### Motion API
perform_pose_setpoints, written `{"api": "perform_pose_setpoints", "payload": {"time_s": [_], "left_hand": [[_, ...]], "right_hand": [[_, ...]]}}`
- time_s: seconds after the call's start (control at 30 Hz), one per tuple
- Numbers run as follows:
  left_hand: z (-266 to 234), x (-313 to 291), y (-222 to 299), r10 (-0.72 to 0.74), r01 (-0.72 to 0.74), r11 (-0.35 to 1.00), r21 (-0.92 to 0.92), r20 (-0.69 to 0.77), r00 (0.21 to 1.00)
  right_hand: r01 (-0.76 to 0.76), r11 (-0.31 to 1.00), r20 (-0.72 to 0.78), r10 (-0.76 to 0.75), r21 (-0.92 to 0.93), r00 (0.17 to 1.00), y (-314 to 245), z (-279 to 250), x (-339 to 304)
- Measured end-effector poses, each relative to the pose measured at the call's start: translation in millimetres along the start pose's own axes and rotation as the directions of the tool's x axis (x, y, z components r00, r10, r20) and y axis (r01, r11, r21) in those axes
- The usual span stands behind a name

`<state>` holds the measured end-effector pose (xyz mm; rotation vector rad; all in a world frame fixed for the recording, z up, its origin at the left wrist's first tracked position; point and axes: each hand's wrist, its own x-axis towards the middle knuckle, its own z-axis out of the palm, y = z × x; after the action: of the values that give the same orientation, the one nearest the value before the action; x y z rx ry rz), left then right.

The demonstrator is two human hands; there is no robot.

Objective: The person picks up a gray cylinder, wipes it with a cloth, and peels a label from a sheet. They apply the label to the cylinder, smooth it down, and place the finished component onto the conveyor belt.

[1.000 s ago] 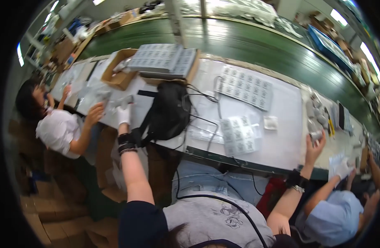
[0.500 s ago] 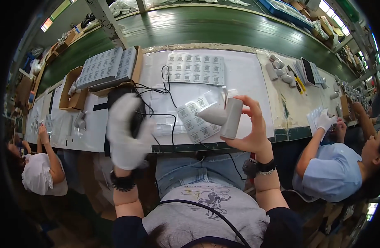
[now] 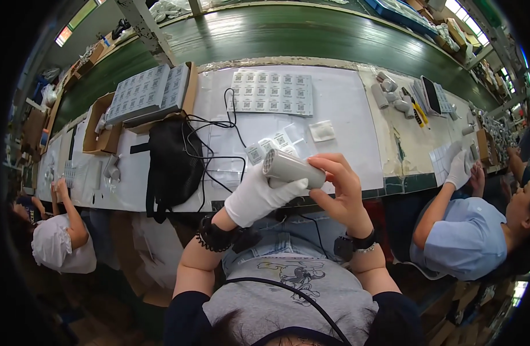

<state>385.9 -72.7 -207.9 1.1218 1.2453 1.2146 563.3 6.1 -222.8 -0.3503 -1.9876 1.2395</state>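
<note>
A grey cylinder-shaped part (image 3: 294,168) lies sideways in the air between my hands, just above the near side of the table. Its left end face is turned partly toward me and looks patterned, too small to make out. My left hand (image 3: 259,199), in a white glove, is closed around it from below, thumb along its near side. The bare fingers and thumb of my right hand (image 3: 343,193) pinch its right end. Behind the cylinder, a sheet of square-coded stickers (image 3: 271,146) lies partly covered. A small white square packet (image 3: 322,131) rests to its right.
Beyond lies a stack of sticker sheets (image 3: 272,93). To the left are a black mesh bag (image 3: 175,164), black cables (image 3: 205,158) and an open carton (image 3: 101,138). Grey parts (image 3: 380,96) and yellow-handled pliers (image 3: 418,112) lie right. A co-worker in light blue (image 3: 464,239) sits at right.
My gloved left hand has come rightward from over the black bag and taken hold of the cylinder. The cylinder has tipped from upright to sideways and moved left and nearer with my right hand.
</note>
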Motion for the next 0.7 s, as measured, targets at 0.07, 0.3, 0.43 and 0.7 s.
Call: {"api": "perform_pose_setpoints", "payload": {"time_s": [0.07, 0.3, 0.43, 0.7], "left_hand": [[-0.6, 0.1, -0.2, -0.074, 0.074, 0.997, -0.012, 0.018, 0.997], [1.7, 9.6, -1.4, 0.048, -0.057, 0.995, -0.081, -0.115, 0.992], [8.8, 22.9, -11.4, 0.002, -0.055, 0.977, -0.208, -0.249, 0.969], [-2.5, 42.0, -43.9, -0.047, 0.034, 0.593, -0.805, 0.008, 0.999]], "right_hand": [[-0.019, 0.999, -0.126, 0.013, -0.044, 0.992, 0.4, 7.9, -2.8], [0.127, 0.936, -0.229, -0.209, -0.328, 0.951, -3.4, 20.2, -4.7], [0.224, 0.843, -0.214, -0.365, -0.489, 0.906, 9.0, 36.9, -5.0], [0.291, 0.779, -0.157, -0.441, -0.555, 0.883, 14.9, 56.5, 1.1]]}}
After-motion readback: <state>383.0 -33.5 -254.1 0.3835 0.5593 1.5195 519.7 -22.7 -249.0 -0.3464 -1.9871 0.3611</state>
